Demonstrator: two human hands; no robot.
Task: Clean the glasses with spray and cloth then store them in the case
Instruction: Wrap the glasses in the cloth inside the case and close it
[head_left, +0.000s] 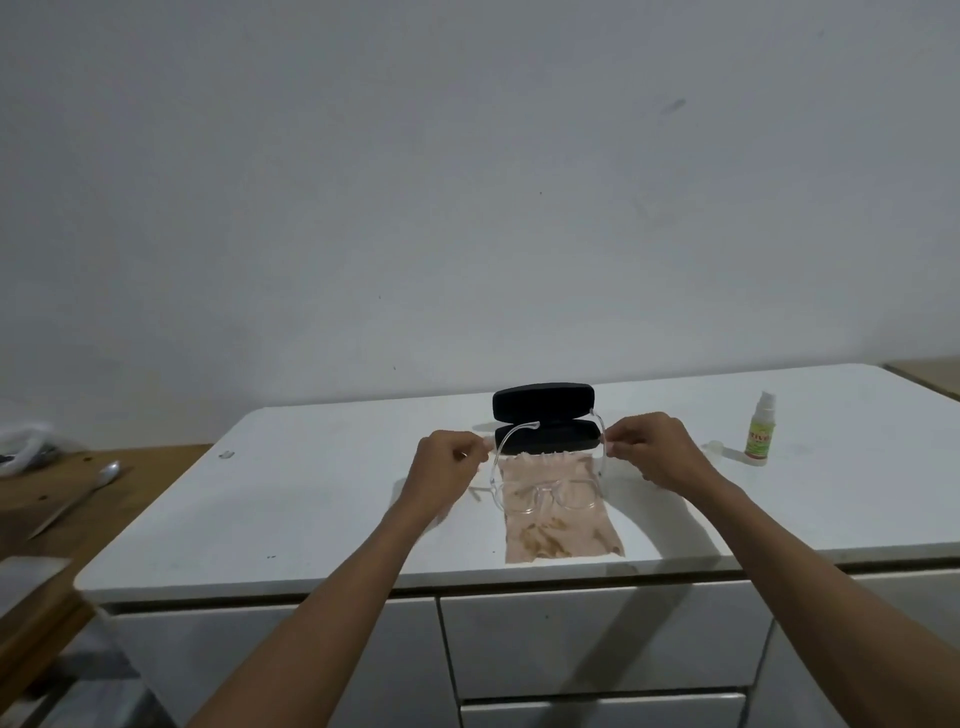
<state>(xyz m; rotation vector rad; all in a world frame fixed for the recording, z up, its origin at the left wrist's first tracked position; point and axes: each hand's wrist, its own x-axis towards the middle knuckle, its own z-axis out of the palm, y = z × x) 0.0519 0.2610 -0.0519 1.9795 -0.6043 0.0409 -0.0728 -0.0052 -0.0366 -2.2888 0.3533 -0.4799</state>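
You hold the clear glasses (545, 493) by their temples at centre frame, left hand (447, 470) and right hand (649, 449) each pinching one arm, lenses hanging over the cloth (561, 519) on the table (311, 493). The case (544, 418) behind lies open and looks empty. The spray (759, 431) stands uncapped at right, so storing seems left.

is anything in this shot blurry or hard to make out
Head view: the clear glasses nearly vanish against the beige cloth; the spray bottle label is too soft to read; the left edge smears around the knife; wide-angle bends the white countertop.
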